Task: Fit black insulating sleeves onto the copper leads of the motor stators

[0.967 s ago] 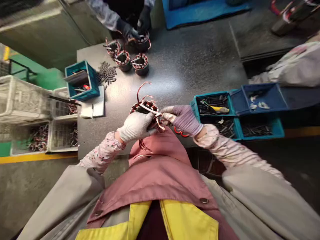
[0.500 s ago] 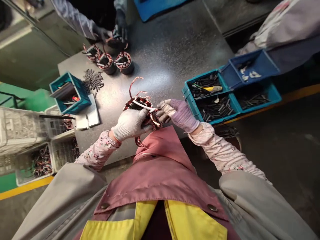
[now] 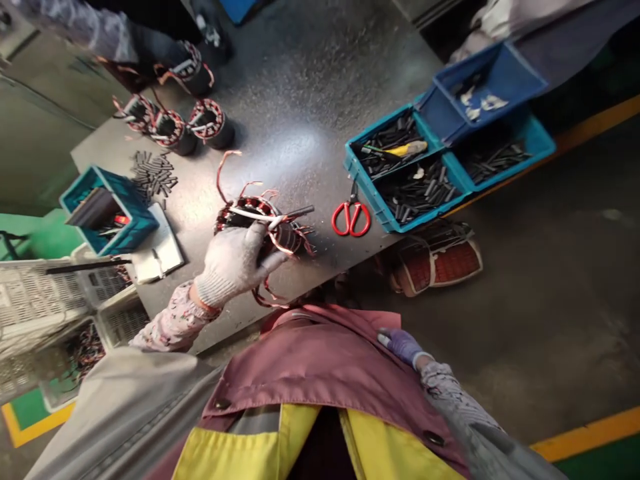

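A motor stator (image 3: 287,235) with copper windings and loose reddish wire ends sits near the table's front edge. My left hand (image 3: 235,257), in a whitish knit glove, is closed around its near left side, the thumb by a white sleeve (image 3: 255,215) crossing the top. A dark tube (image 3: 301,212) sticks out to the right from the white sleeve's end. Down by my right side, my right hand (image 3: 403,345) in a purple glove with grey fingertips rests against the apron (image 3: 320,347), its fingers stretched towards it. Red-handled scissors (image 3: 351,219) lie right of the stator.
A teal divided bin (image 3: 383,213) with black tubes and a yellow-handled tool stands right, a blue box (image 3: 500,87) upon it. Left are a teal box (image 3: 93,230), a white pad (image 3: 163,250) and loose tubes (image 3: 153,175). Several stators (image 3: 215,127) stand near a co-worker's sleeve (image 3: 100,30).
My right hand has let go of the stator's lead and dropped to my right side. The dark tube and red scissors now show. The apron has drawn back from the table, and the view has shifted.
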The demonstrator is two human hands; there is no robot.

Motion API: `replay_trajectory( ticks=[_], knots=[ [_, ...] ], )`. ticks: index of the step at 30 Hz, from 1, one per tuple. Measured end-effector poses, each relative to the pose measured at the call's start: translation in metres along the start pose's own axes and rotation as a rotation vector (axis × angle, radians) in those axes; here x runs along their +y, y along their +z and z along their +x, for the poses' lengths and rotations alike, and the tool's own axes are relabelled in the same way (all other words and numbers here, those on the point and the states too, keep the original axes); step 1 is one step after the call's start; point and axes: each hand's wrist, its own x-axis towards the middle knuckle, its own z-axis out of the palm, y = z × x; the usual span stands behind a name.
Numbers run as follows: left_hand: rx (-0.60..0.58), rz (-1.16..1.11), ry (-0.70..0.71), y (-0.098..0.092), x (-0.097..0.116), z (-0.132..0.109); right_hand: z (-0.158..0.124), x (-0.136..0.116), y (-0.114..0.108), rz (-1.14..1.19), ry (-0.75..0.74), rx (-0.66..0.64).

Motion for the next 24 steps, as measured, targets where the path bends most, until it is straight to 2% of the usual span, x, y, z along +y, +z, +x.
replay_trajectory(
  ticks=[3,5,7,8,10,13,15,18,21,24],
  knots=[
    [0.036,-0.007,-0.014,0.000,-0.001,-0.002,0.012,0.017,-0.036,-0.109,0.125,0.123],
    [0.047,-0.008,-0.031,-0.001,-0.001,-0.002,0.040,0.012,-0.071,-0.191,0.126,0.247],
    [0.034,-0.017,-0.053,-0.003,-0.002,-0.001,0.079,-0.003,-0.109,-0.402,0.070,0.377],
    [0.025,-0.023,-0.064,-0.004,-0.003,-0.001,0.100,-0.012,-0.127,-0.519,0.093,0.371],
    [0.010,-0.031,-0.082,-0.005,-0.004,0.000,0.142,-0.030,-0.152,-0.702,0.209,0.220],
    [0.006,-0.033,-0.104,-0.003,-0.004,0.000,0.190,-0.046,-0.159,-0.836,0.361,-0.046],
    [0.010,-0.038,-0.119,-0.001,-0.003,-0.001,0.206,-0.050,-0.152,-0.861,0.385,-0.116],
    [0.027,-0.045,-0.120,0.002,0.000,-0.002,0.211,-0.048,-0.146,-0.869,0.320,-0.141],
    [0.026,-0.040,-0.103,0.003,0.003,-0.003,0.206,-0.047,-0.150,-0.890,0.258,-0.165],
    [0.013,-0.042,-0.102,0.004,0.004,-0.002,0.202,-0.047,-0.155,-0.903,0.246,-0.090]
  ],
)
